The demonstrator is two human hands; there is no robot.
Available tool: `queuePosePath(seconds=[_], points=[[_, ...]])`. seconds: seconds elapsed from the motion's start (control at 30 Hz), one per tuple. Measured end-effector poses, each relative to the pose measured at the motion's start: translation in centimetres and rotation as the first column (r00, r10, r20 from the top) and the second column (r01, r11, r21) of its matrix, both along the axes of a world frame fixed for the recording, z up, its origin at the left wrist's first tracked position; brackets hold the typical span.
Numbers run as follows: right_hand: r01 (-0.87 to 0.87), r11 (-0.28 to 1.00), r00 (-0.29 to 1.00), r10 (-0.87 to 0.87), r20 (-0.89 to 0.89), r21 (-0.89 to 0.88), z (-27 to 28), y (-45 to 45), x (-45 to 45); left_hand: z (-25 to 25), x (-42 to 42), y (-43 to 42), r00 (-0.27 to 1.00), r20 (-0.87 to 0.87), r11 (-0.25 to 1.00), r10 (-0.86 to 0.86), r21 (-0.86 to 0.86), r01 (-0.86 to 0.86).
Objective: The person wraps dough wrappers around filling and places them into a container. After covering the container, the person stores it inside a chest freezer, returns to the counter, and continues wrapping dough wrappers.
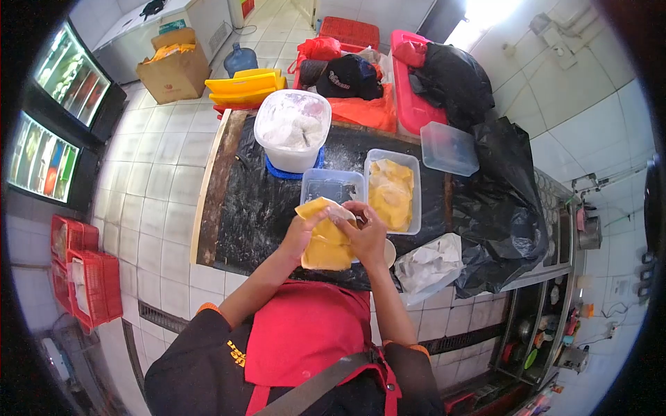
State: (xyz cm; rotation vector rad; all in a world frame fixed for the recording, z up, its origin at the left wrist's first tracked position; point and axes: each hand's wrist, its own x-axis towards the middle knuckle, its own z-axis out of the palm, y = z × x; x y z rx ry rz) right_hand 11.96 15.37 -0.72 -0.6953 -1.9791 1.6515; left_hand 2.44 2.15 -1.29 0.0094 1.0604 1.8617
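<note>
My left hand [297, 234] is closed on a yellow dough sheet [316, 208], which is held up over the near edge of the table. My right hand [366, 234] pinches the far side of the same sheet, whose turned edge looks pale and floury. Just below both hands lie more yellow dough sheets [326, 255], partly covered by my fingers. Beyond them stands a clear plastic container [333, 182] with a little white residue inside. To its right, a second container [417, 201] holds floury yellow dough sheets [390, 197].
A white tub of flour [295, 128] rests on a blue base [298, 171] at the back. A crumpled white plastic bag [431, 262] lies at the right front, near black plastic sheeting [510, 201] and an upturned clear container [449, 148]. Red crates [87, 277] stand on the floor left.
</note>
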Motion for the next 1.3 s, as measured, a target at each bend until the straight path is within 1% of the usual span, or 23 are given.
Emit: queuePosePath(seconds=[0.07, 0.1, 0.17, 0.2, 0.23, 0.33, 0.43, 0.5, 0.53, 0.6, 0.63, 0.67, 0.73, 0.8, 0.9, 1.0, 1.07, 1.13, 1.17, 1.2, 1.23, 1.27, 1.3], points=[[-0.023, 0.999, 0.999, 0.022, 0.026, 0.034, -0.4, 0.3, 1.4, -2.7, -1.3, -0.5, 0.988, 0.034, 0.988, 0.150, -0.054, -0.148], [-0.007, 1.000, 0.992, 0.005, 0.123, 0.015, -0.3, 1.1, 2.7, -4.0, -2.4, -1.2, 0.972, 0.136, 0.981, 0.192, -0.041, -0.188], [0.013, 1.000, 0.974, -0.012, 0.225, -0.005, -0.6, 2.7, 6.0, -3.1, -4.6, -3.1, 0.960, 0.148, 0.971, 0.239, -0.058, -0.233], [-0.001, 0.945, 0.940, -0.111, 0.324, 0.327, -1.2, 3.5, 7.8, -3.3, -5.6, -4.2, 0.951, 0.199, 0.971, 0.238, -0.036, -0.236], [-0.060, 0.784, 0.894, -0.233, 0.382, 0.618, -1.8, 3.7, 9.2, -3.0, -6.3, -5.0, 0.950, 0.205, 0.972, 0.234, -0.040, -0.231], [-0.099, 0.708, 0.829, -0.330, 0.451, 0.700, -4.0, 2.6, 12.4, -2.1, -6.7, -6.2, 0.941, 0.256, 0.974, 0.223, -0.030, -0.223], [-0.179, 0.713, 0.777, -0.321, 0.541, 0.678, -4.9, 1.4, 13.3, -2.3, -6.1, -6.0, 0.949, 0.220, 0.973, 0.228, -0.083, -0.214], [-0.234, 0.701, 0.749, -0.312, 0.585, 0.674, -5.0, 1.1, 13.2, -2.6, -5.0, -5.2, 0.990, -0.004, 0.989, 0.141, -0.032, -0.141], [-0.234, 0.702, 0.748, -0.311, 0.586, 0.672, -5.0, 1.2, 13.4, -2.4, -4.5, -4.8, 0.990, -0.004, 0.989, 0.141, -0.034, -0.141], [-0.270, 0.752, 0.697, -0.279, 0.660, 0.602, -4.4, 1.4, 13.1, -1.9, -3.8, -3.9, 0.984, -0.164, 0.992, 0.068, -0.093, -0.084], [-0.274, 0.752, 0.702, -0.270, 0.659, 0.600, -3.4, 1.6, 12.2, -1.9, -3.3, -3.4, 0.977, -0.198, 0.991, 0.085, -0.082, -0.103], [-0.203, 0.824, 0.828, -0.145, 0.542, 0.529, -2.4, 2.0, 11.2, -1.6, -3.0, -3.2, 0.975, -0.201, 0.990, 0.093, -0.087, -0.113], [-0.155, 0.888, 0.923, -0.026, 0.384, 0.433, 0.5, 2.1, 8.9, -0.2, -2.6, -2.8, 0.962, -0.273, 0.982, -0.014, -0.183, -0.038], [-0.200, 0.875, 0.977, 0.145, 0.156, 0.440, 3.6, 0.9, 6.1, 0.6, -2.2, -2.5, 0.952, -0.305, 0.987, -0.031, -0.158, -0.018], [-0.294, 0.781, 0.950, 0.304, 0.077, 0.550, 5.5, 0.2, 2.6, 3.0, -2.0, -2.4, 0.916, -0.377, 0.982, -0.141, -0.172, 0.080], [-0.322, 0.686, 0.946, 0.268, 0.185, 0.653, 4.6, 0.1, 0.6, 3.6, -2.1, -3.0, 0.881, -0.436, 0.972, -0.183, -0.217, 0.095], [-0.322, 0.657, 0.946, 0.255, 0.200, 0.682, 4.0, 0.2, -0.2, 2.9, -2.2, -3.2, 0.900, -0.419, 0.985, -0.121, -0.165, 0.055], [-0.246, 0.809, 0.969, 0.211, 0.126, 0.534, 3.2, -0.1, -0.7, 2.5, -2.4, -3.4, 0.890, -0.448, 0.980, -0.089, -0.199, -0.003], [-0.252, 0.806, 0.968, 0.218, 0.127, 0.536, 2.4, -0.3, -0.7, 2.1, -2.6, -3.4, 0.890, -0.448, 0.980, -0.081, -0.197, -0.010], [-0.274, 0.952, 0.957, 0.254, 0.143, 0.136, 2.0, -0.8, -0.4, 1.6, -2.6, -3.3, 0.915, -0.400, 0.983, -0.060, -0.183, -0.016], [-0.241, 0.926, 0.946, 0.291, 0.144, -0.289, 1.6, -1.1, -0.2, 1.2, -2.6, -3.3, 0.936, -0.349, 0.985, -0.042, -0.171, -0.019], [-0.241, 0.926, 0.945, 0.292, 0.148, -0.290, 1.2, -1.1, 0.0, 0.8, -2.7, -3.2, 0.938, -0.345, 0.985, -0.042, -0.171, -0.019], [-0.228, 0.973, 0.961, 0.230, 0.154, -0.033, 1.4, -1.3, 0.1, 0.5, -2.9, -3.0, 0.914, -0.399, 0.980, -0.073, -0.197, -0.008]])
